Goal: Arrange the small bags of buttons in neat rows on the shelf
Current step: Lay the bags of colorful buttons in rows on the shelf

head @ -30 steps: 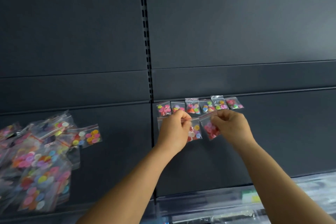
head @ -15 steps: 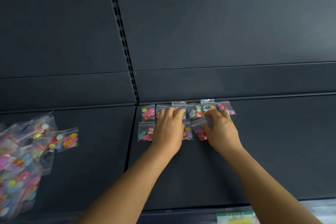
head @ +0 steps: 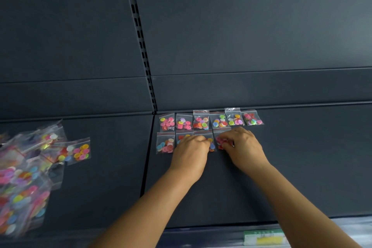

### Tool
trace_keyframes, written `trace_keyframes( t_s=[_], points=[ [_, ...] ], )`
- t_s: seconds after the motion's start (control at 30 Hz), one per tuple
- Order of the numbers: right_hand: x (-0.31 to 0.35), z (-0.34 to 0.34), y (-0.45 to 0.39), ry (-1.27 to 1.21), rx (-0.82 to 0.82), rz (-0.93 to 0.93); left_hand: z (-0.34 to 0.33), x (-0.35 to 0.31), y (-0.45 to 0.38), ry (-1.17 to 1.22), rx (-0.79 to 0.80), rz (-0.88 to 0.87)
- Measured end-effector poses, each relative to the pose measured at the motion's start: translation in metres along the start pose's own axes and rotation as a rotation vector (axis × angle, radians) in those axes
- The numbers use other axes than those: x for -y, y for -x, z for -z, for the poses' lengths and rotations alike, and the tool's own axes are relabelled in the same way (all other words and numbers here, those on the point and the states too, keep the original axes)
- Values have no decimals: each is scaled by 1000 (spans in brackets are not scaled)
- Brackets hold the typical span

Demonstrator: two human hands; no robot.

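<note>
nearest you, a green and yellow label (head: 264, 238) sits on the front edge of the dark shelf (head: 302, 167). further in, your left hand (head: 190, 154) lies with fingers curled down onto the third bag (head: 209, 139) of the front row, and your right hand (head: 244, 147) pinches the fourth bag (head: 219, 140) just beside it. left of your left hand lies the first bag (head: 165, 143) of that row. behind both hands a back row of six bags (head: 209, 120) lines the shelf's rear edge. far left of the rows, a loose heap of bags (head: 26, 177) sprawls.
</note>
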State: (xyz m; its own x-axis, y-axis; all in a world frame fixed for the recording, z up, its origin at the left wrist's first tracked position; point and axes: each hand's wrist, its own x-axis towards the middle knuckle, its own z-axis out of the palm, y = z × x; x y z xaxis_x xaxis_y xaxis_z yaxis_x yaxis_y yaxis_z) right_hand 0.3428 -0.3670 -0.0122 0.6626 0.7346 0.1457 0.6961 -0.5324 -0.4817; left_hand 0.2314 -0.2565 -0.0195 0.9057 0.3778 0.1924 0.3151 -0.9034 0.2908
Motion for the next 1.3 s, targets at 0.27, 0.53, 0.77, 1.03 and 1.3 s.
trace_keyframes(
  t_s=[0.27,0.53,0.77,1.03,1.3],
  points=[
    [2,1,-2,25,14,-1,1,-2,-2,-13,18,33],
    [17,7,3,111,27,93,14,-4,9,-157,-40,60],
    [76,-2,7,110,83,341,53,29,58,-223,-154,210],
    [164,-48,17,94,195,500,91,98,129,-258,-147,383],
    [242,-105,23,59,284,497,115,176,179,-239,-125,475]
  ],
)
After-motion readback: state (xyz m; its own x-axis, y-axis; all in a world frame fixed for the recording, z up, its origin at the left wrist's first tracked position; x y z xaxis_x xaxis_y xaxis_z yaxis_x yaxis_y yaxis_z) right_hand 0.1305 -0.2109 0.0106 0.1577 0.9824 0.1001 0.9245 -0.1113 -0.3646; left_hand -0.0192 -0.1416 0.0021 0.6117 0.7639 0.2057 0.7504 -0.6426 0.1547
